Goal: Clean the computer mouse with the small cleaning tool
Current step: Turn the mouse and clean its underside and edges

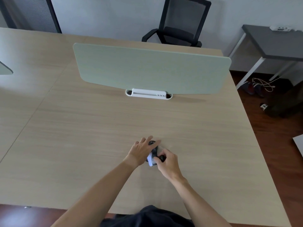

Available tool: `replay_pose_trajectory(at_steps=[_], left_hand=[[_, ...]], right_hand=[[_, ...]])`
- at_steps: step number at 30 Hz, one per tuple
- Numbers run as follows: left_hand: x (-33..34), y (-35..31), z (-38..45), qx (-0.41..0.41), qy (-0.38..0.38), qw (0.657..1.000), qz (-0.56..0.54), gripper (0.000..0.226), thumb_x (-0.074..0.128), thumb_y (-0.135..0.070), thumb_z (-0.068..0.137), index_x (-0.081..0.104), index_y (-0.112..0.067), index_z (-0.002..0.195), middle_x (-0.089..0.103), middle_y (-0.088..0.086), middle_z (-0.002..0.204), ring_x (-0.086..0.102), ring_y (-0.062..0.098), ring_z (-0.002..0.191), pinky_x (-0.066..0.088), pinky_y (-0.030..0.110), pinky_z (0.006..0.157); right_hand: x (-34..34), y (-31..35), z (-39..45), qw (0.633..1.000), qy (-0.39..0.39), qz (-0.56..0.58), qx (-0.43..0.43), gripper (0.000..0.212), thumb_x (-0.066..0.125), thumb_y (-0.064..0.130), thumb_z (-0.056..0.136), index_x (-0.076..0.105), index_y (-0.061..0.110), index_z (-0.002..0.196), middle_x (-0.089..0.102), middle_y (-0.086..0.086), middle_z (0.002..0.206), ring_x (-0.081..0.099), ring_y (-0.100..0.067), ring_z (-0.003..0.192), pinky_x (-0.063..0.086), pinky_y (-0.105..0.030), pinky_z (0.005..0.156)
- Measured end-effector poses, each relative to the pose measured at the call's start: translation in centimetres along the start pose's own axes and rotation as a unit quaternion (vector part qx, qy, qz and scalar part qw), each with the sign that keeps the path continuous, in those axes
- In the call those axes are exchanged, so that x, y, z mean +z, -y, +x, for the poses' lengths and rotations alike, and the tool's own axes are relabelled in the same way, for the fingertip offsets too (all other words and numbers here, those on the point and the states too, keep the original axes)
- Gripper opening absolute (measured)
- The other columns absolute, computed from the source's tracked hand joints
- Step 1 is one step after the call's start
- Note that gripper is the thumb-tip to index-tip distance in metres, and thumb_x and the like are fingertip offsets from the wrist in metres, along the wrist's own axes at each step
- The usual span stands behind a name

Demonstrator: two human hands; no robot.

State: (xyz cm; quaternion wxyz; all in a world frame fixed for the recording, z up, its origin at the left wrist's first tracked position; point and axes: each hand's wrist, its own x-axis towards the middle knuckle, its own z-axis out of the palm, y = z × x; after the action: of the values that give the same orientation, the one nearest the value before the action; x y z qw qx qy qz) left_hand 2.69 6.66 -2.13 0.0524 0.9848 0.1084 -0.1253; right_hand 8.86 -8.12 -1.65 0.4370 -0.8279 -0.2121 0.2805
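Note:
A black computer mouse (152, 143) lies on the pale wooden desk (98, 128), mostly covered by my left hand (141, 150), whose fingers are spread over it and hold it down. My right hand (167, 162) is closed around a small cleaning tool (151, 158) with a dark body and a white end, pressed against the near side of the mouse. Much of the mouse and tool is hidden by both hands.
A pale green divider panel (150, 69) in a white base (148, 94) stands across the desk's far half. Black office chairs (180, 22) sit behind it. A grey side table (275, 41), cables and shoes are on the floor at right.

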Motion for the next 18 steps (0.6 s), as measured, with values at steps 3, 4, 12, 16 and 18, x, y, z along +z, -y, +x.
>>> replay_pose_trajectory(at_steps=[3,4,12,16,18], left_hand=[[0.1,0.7,0.3,0.043,0.022,0.999,0.025,0.085,0.055,0.007,0.084,0.017,-0.034,0.147,0.014,0.005,0.156,0.04,0.03,0.126,0.049,0.04,0.089],[0.2,0.8,0.3,0.035,0.024,0.999,0.011,0.084,0.055,0.008,0.084,0.019,-0.033,0.147,0.016,0.005,0.155,0.042,0.03,0.126,0.049,0.041,0.09],[1.0,0.8,-0.1,-0.041,0.022,0.991,-0.123,0.07,0.059,0.006,0.081,0.038,-0.029,0.138,0.035,0.005,0.136,0.052,0.027,0.117,0.047,0.039,0.094],[0.6,0.9,-0.2,-0.096,0.035,0.983,-0.152,0.059,0.058,0.005,0.084,0.043,-0.023,0.133,0.04,0.01,0.124,0.058,0.034,0.105,0.051,0.041,0.085],[0.6,0.9,-0.3,-0.116,0.042,0.982,-0.145,0.054,0.059,0.005,0.084,0.044,-0.018,0.131,0.041,0.011,0.123,0.058,0.035,0.103,0.05,0.041,0.082]], right_hand=[[-0.3,-0.7,0.2,0.997,-0.073,-0.014,0.033,0.019,0.066,0.01,0.079,0.052,0.017,0.069,0.056,0.005,0.065,0.051,-0.012,0.06,0.045,-0.028,0.057],[-0.5,-0.9,0.3,0.994,-0.102,-0.014,0.046,0.017,0.065,0.011,0.081,0.052,0.016,0.07,0.057,0.002,0.066,0.053,-0.016,0.061,0.047,-0.034,0.058],[0.4,0.4,-0.8,0.999,-0.033,0.013,-0.013,0.022,0.069,0.007,0.079,0.051,0.01,0.068,0.05,0.005,0.059,0.044,-0.008,0.051,0.037,-0.016,0.051],[0.2,-1.0,0.0,0.998,-0.054,-0.04,0.021,0.016,0.066,0.009,0.08,0.053,0.014,0.073,0.057,0.004,0.067,0.053,-0.014,0.063,0.043,-0.028,0.059],[-0.3,-1.5,0.1,0.994,-0.097,-0.035,0.032,0.02,0.066,0.01,0.083,0.051,0.019,0.073,0.057,0.005,0.068,0.054,-0.014,0.064,0.043,-0.028,0.059]])
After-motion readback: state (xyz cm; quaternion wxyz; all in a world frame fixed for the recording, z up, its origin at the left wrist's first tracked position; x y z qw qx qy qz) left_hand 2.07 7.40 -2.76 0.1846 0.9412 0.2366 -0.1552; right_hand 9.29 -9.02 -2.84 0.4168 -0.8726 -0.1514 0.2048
